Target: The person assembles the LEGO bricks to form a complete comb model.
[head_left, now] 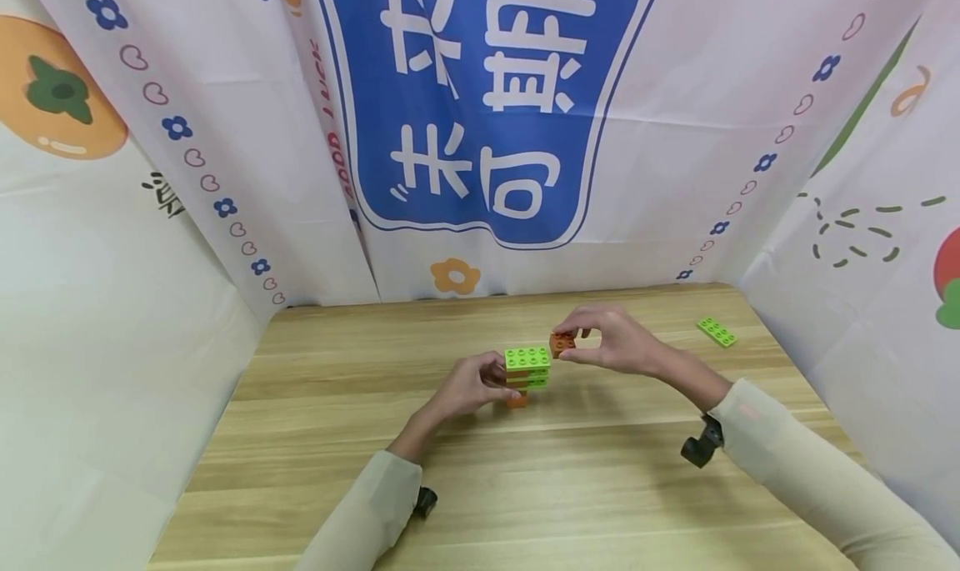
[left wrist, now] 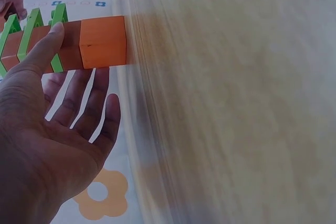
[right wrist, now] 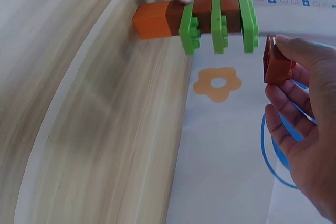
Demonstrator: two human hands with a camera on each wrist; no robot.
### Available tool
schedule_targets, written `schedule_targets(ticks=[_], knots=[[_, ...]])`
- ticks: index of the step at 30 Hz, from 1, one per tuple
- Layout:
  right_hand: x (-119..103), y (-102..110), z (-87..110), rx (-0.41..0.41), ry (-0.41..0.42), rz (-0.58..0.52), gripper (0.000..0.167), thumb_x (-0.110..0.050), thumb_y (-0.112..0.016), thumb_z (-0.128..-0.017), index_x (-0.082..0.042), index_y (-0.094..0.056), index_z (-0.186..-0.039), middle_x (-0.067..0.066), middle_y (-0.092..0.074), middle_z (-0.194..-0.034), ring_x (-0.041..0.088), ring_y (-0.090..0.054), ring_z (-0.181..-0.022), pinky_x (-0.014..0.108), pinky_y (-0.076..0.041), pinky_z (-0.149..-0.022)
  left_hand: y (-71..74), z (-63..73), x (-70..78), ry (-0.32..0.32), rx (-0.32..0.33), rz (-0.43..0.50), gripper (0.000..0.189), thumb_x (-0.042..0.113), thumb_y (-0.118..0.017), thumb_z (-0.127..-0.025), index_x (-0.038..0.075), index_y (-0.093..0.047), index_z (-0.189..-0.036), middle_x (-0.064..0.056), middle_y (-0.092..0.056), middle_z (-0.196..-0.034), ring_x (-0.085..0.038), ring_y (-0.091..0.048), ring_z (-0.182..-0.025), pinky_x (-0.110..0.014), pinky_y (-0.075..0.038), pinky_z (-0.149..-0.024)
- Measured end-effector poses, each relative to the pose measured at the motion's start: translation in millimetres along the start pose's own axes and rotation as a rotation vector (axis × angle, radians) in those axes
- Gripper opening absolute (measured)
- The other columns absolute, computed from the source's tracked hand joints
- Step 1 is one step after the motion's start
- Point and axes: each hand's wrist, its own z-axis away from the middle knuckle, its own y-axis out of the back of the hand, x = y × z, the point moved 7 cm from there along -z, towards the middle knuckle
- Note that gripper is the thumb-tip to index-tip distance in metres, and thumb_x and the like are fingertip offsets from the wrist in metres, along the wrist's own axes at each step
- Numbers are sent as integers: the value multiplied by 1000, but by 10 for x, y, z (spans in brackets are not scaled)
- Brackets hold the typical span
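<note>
A tower of toy building bricks (head_left: pixel 527 359) stands upright on the wooden table, orange and brown blocks alternating with flat green plates that jut out to the right. Its base is an orange brick (left wrist: pixel 103 41). My left hand (head_left: pixel 468 385) grips the tower from the left, thumb on the near side and fingers on the far side. Just right of the tower's top, my right hand (head_left: pixel 617 342) pinches a brown studded brick (right wrist: pixel 277 62) between thumb and fingers. That brick hangs in the air, apart from the tower.
A loose green plate (head_left: pixel 717 332) with studs lies at the table's back right. The wooden table (head_left: pixel 337 471) meets white printed cloth (head_left: pixel 660 179) at the back and both sides. A small black device (head_left: pixel 702 443) is strapped at the right wrist.
</note>
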Motion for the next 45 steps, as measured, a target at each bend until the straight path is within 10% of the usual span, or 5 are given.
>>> schedule_targets(ticks=[45], knots=[[-276,-436,-426,-25,21,-1,31,-16,-90,-87,-4,-80,-113,4,-77,-102,12,-71,-90,39,-64,-77,-3,-11,-23,-38,-21,14,29,15,-88,-89,7,-71,-111,-7,-79,-105,-14,-74,-90,-28,-61,-81]])
